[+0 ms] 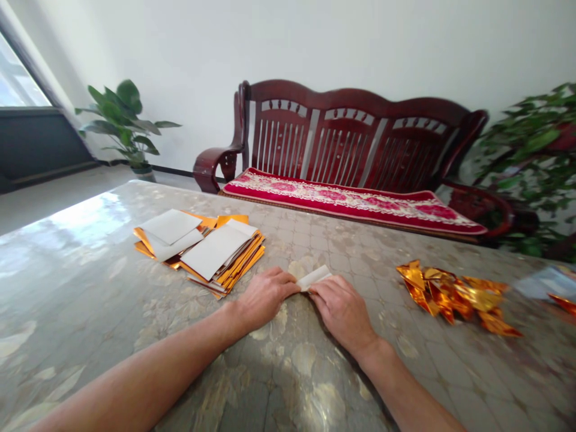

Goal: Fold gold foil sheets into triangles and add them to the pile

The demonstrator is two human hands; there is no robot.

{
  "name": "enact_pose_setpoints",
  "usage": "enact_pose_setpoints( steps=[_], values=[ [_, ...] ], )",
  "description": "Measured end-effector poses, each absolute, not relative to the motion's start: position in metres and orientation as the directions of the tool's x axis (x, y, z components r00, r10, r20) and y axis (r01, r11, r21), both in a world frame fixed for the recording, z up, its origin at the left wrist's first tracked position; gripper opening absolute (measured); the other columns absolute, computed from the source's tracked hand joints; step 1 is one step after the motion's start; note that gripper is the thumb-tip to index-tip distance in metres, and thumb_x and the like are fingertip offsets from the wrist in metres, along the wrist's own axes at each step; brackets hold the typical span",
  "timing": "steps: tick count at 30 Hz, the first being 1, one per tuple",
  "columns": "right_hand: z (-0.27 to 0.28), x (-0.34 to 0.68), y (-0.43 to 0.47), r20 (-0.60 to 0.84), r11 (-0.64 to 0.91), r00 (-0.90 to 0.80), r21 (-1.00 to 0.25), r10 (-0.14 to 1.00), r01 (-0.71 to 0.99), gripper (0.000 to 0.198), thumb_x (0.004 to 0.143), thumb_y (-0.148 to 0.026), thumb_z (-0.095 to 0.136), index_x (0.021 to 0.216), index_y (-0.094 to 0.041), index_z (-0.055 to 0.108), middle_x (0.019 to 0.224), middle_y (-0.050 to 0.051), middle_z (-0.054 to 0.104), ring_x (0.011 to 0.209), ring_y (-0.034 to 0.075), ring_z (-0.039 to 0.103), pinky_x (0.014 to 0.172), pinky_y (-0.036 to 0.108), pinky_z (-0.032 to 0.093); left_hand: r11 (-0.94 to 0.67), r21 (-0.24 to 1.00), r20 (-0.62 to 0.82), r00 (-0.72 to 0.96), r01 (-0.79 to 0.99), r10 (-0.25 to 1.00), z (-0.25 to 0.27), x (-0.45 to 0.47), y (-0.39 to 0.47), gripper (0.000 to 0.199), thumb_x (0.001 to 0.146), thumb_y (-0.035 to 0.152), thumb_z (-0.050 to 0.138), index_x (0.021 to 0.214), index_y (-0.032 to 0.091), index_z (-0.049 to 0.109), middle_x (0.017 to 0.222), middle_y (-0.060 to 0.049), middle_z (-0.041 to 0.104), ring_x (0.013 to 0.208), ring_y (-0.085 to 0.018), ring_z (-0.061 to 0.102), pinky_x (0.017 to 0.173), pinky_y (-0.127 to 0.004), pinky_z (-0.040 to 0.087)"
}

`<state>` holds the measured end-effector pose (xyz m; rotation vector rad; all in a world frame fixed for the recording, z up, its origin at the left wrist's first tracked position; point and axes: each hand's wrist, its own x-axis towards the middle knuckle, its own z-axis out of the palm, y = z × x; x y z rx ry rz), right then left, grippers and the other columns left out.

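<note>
Between my two hands is a small sheet of paper (314,276), its pale side showing, bent into a narrow strip on the table. My left hand (267,294) pinches its left end with thumb and fingers. At the other end, my right hand (341,309) grips the paper with curled fingers. Part of the sheet is hidden under the fingers. Left of my hands lies a loose stack of gold-and-white paper sheets (220,249), several with the pale side up. To the right sits a heap of shiny gold folded paper pieces (454,294).
A patterned, glossy cover lies over the table (288,390). Behind it stands a dark red wooden bench (342,144) with a red floral cushion (351,198). Clear plastic (546,282) lies at the right edge. Potted plants (128,120) stand left and right.
</note>
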<state>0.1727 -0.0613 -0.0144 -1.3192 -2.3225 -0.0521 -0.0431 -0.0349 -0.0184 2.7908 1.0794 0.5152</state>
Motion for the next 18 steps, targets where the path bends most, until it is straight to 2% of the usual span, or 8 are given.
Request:
enact_pose_setpoints(
  steps=[6, 11, 18],
  values=[
    [-0.0147, 0.1726, -0.0622, 0.384, 0.508, -0.406, -0.214, 0.829, 0.834, 0.011, 0.094, -0.021, 0.057, 0.091, -0.021, 0.067, 0.091, 0.005, 0.069, 0.096, 0.023, 0.057, 0.085, 0.035, 0.045, -0.750, 0.202, 0.269, 0.701, 0.629, 0.660, -0.0175, -0.0437, -0.0350, 0.029, 0.094, 0.014, 0.052, 0.113, 0.028, 0.069, 0.110, 0.000, 0.070, 0.098, -0.018, 0.058, 0.086, -0.028, 0.047],
    [-0.0150, 0.1711, -0.0604, 0.370, 0.463, -0.360, -0.239, 0.856, 0.853, 0.019, 0.097, -0.026, 0.051, 0.086, -0.021, 0.065, 0.093, 0.006, 0.064, 0.093, 0.023, 0.053, 0.084, 0.035, 0.044, -0.740, 0.245, 0.275, 0.687, 0.626, 0.672, -0.0194, -0.0443, -0.0320, 0.034, 0.093, 0.010, 0.050, 0.113, 0.029, 0.070, 0.111, 0.001, 0.070, 0.099, -0.018, 0.059, 0.086, -0.028, 0.047],
    [-0.0178, 0.1664, -0.0539, 0.333, 0.394, -0.304, -0.247, 0.892, 0.885, 0.019, 0.095, -0.023, 0.050, 0.079, -0.022, 0.060, 0.088, 0.005, 0.063, 0.089, 0.023, 0.053, 0.080, 0.034, 0.040, -0.728, 0.329, 0.268, 0.679, 0.602, 0.683, -0.0187, -0.0460, -0.0279, 0.037, 0.091, 0.007, 0.049, 0.111, 0.028, 0.072, 0.111, 0.000, 0.071, 0.100, -0.018, 0.060, 0.088, -0.027, 0.046]
  ],
)
